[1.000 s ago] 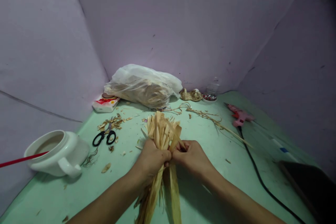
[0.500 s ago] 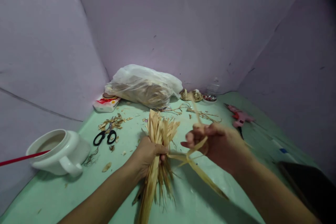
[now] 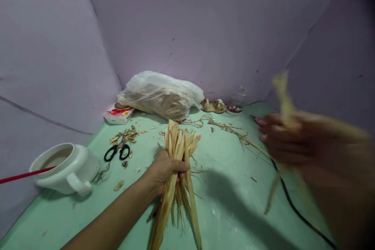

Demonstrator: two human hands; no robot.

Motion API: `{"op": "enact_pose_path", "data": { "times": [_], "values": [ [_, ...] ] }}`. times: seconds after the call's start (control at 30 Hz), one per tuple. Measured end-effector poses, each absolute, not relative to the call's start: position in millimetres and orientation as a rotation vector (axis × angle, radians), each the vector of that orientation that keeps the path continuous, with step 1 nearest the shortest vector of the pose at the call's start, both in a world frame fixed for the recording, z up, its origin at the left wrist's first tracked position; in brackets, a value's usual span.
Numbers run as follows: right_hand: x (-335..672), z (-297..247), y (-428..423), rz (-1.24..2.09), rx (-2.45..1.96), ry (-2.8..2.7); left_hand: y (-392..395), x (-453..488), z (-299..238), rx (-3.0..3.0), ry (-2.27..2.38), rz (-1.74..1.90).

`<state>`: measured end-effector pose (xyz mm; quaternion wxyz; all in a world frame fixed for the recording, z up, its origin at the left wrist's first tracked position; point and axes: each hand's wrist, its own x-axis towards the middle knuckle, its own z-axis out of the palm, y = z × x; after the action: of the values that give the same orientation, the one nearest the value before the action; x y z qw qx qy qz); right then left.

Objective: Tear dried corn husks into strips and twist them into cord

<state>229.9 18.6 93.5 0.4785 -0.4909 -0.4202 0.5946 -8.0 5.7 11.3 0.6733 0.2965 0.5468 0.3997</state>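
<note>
My left hand (image 3: 168, 170) is closed around an upright bundle of dried husk strips (image 3: 174, 140), low over the table at the centre. The strips fan out above my fist, and long ones hang down below it. My right hand (image 3: 295, 144) is raised at the right, smeared by motion, its fingers curled round a pale husk strip (image 3: 283, 95). One end of that strip sticks up above the fingers; another thin piece dangles below the hand. The two hands are well apart. Part of the glue gun is hidden behind my right hand.
Black-handled scissors (image 3: 117, 152) lie among husk scraps (image 3: 125, 136) on the left. A white pot (image 3: 79, 168) with a red stick (image 3: 26, 175) stands nearby. A plastic bag (image 3: 162, 97) of husks, thin stalks (image 3: 225, 127) and a small bowl (image 3: 234, 110) are farther back. A black cord (image 3: 293, 207) runs right.
My right hand has swung right and away from the bundle, taking the pale strip with it. Another long strip now hangs at the bundle's right side. My left hand has stayed in place.
</note>
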Motion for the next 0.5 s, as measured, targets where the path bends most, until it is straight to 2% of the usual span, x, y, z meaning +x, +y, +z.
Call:
{"op": "enact_pose_path", "data": {
  "times": [0.1, 0.17, 0.33, 0.5],
  "values": [
    [182.9, 55.6, 22.6, 1.804, -1.235, -1.033, 3.9, -8.2, 8.2, 0.723, 1.138, 0.907],
    [157.1, 32.6, 22.1, 1.918, -1.290, -1.120, 3.6, -8.0, 5.9, 0.746, 1.108, 0.908],
    [136.5, 9.6, 16.8, 1.909, -1.305, -1.220, 3.8, -6.1, 5.3, 0.803, 1.130, 0.875],
    [135.0, 4.9, 16.3, 1.726, -1.404, -1.136, 1.0, -2.7, 6.7, 0.887, 1.054, 0.938]
  ]
}}
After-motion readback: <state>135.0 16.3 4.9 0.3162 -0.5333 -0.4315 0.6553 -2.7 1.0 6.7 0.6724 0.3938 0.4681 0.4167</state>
